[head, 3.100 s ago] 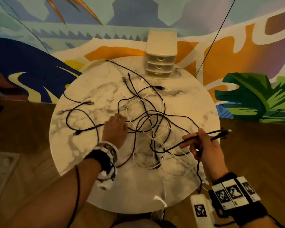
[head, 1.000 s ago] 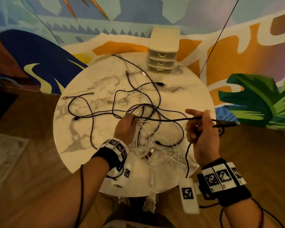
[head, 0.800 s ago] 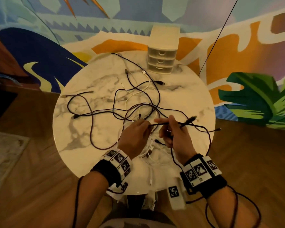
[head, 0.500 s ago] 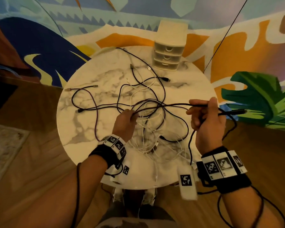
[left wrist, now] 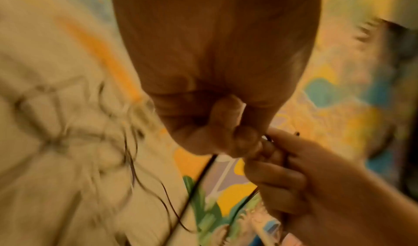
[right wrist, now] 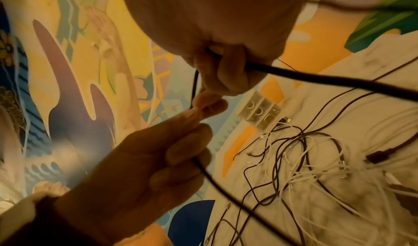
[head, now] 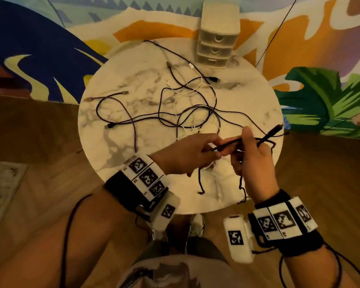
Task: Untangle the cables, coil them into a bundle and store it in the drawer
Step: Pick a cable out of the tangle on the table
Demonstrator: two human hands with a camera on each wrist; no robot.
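Note:
A tangle of black and white cables (head: pixel 193 113) lies across the round marble table (head: pixel 116 142). One black cable (head: pixel 233 143) is lifted above the table's near right part, folded into a couple of short loops. My right hand (head: pixel 252 150) grips those loops, and the cable's plug end (head: pixel 275 129) sticks out to the right. My left hand (head: pixel 197 150) pinches the same cable just left of it, fingertips meeting the right hand's. In the right wrist view the black cable (right wrist: pixel 294 74) runs out of the curled right fingers (right wrist: pixel 226 74). The left wrist view is blurred.
A small cream three-drawer unit (head: pixel 217 36) stands at the table's far edge, all drawers closed. A purple cable (head: pixel 121 113) lies loose at the left. Wood floor surrounds the table, with a painted wall behind and a rug edge (head: pixel 0 190) at left.
My hands, spread apart with the black cable stretched between them half a second ago, have come together; another length of the cable is now folded into my right hand.

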